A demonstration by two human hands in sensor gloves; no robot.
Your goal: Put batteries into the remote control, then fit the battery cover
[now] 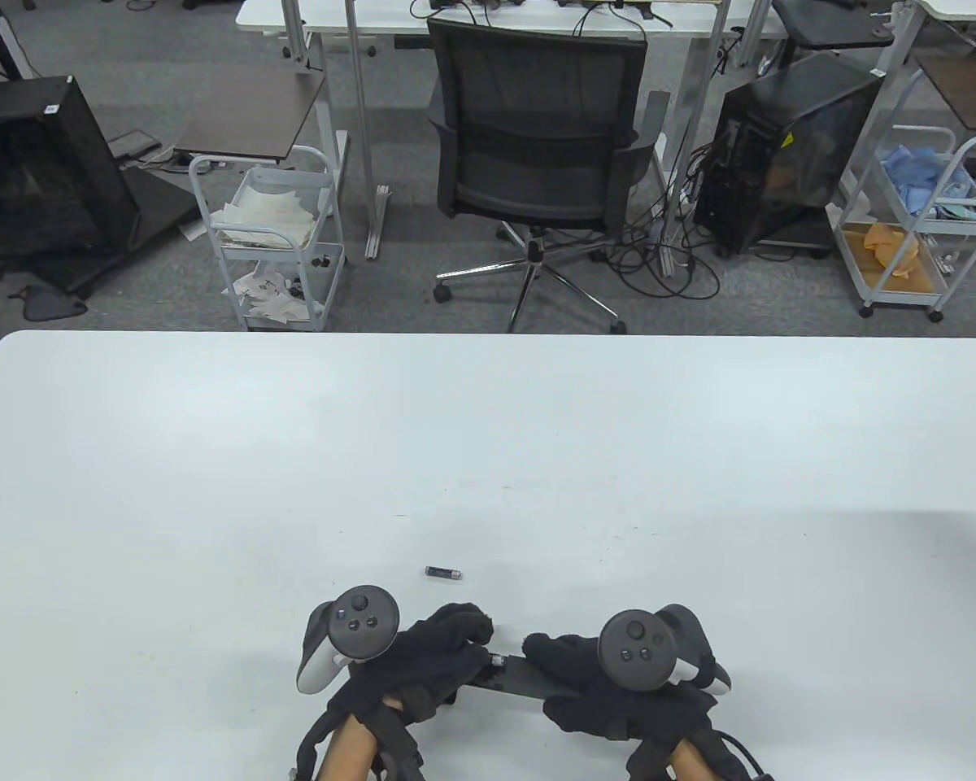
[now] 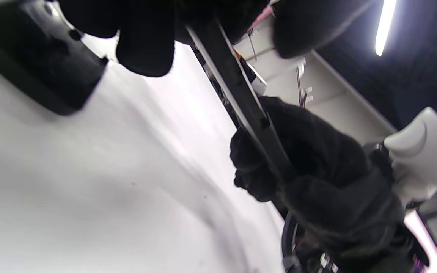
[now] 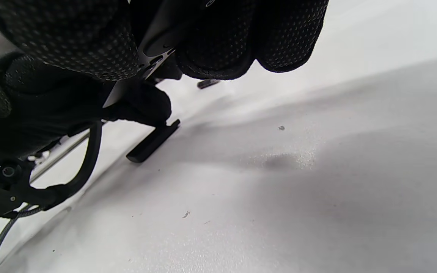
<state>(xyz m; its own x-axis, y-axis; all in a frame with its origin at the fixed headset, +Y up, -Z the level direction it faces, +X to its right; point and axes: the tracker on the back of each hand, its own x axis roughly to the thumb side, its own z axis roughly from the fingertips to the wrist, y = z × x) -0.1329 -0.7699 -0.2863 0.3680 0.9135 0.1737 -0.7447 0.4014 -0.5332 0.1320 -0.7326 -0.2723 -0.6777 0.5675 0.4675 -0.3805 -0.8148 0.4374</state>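
White table (image 1: 488, 455) fills the near field; office clutter sits behind its far edge.

Grip: both gloved hands hold the remote control (image 1: 514, 677) between them at the near edge of the table. The left hand (image 1: 423, 659) grips its left end, fingers curled over the top. The right hand (image 1: 610, 675) grips the right end, fingers wrapped around the body. The remote runs roughly level from one hand to the other, a dark slim bar. A small metallic piece, seemingly a battery end, shows at the remote's left part, just by the left fingertips; cannot tell whether a battery is seated there.

Left wrist view: the remote (image 2: 241, 98) appears edge-on as a thin dark strip, running from the left fingers (image 2: 146, 45) at the top down into the right hand (image 2: 317, 167), which closes around it.

Right wrist view: right fingers (image 3: 218, 41) hang at the top, closed around the remote. Below the left hand, a flat black piece (image 3: 153, 141) lies on the table, possibly the battery cover (image 2: 40, 64); not certain.

Outward: one loose battery (image 1: 443, 573) lies on the table just beyond the left hand, apart from it, lying sideways.

Beyond the table: a black office chair (image 1: 537, 146), a white cart (image 1: 272, 236) with papers to the left, another cart (image 1: 915, 228) to the right.
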